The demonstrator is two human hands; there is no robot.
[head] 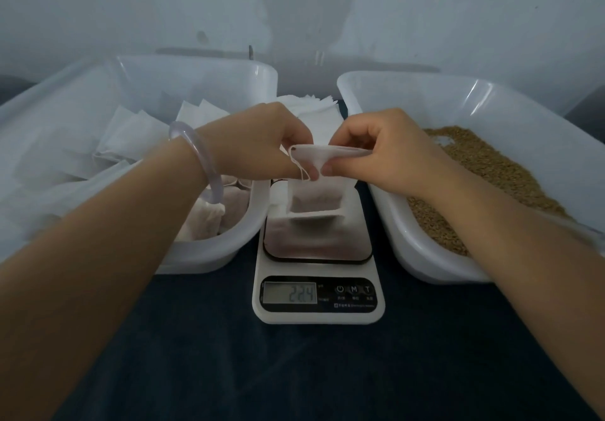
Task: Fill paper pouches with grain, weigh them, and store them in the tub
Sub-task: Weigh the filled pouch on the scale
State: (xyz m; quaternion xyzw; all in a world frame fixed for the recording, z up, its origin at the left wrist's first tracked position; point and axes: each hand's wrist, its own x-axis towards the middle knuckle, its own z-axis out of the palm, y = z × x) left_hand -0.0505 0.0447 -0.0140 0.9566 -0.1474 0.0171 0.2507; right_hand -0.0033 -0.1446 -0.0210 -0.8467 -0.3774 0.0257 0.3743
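On the scale [317, 247], between two tubs, a grain-filled pouch [316, 203] stands upright. The left hand [262, 140] and right hand [373, 145] both pinch its folded top edge. Loose grain [484, 171] lies in the right tub [406, 247], and filled pouches lie in the left tub [209, 257].

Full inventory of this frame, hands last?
translucent white plastic storage tub: 1, whitish, left of scale
stored white paper pouches: several, white, inside it
translucent white plastic grain tub: 1, whitish, right of scale
loose grain: heap, brown, in right tub
white digital kitchen scale: 1, white, centre
white paper pouch being weighed: 1, white, on scale platform
empty paper pouch stack: 1, white, behind scale
dark cloth: 1, navy, underneath everything
pale bangle: 1, lilac, left wrist
left hand, right hand: 2, pinching that pouch's top
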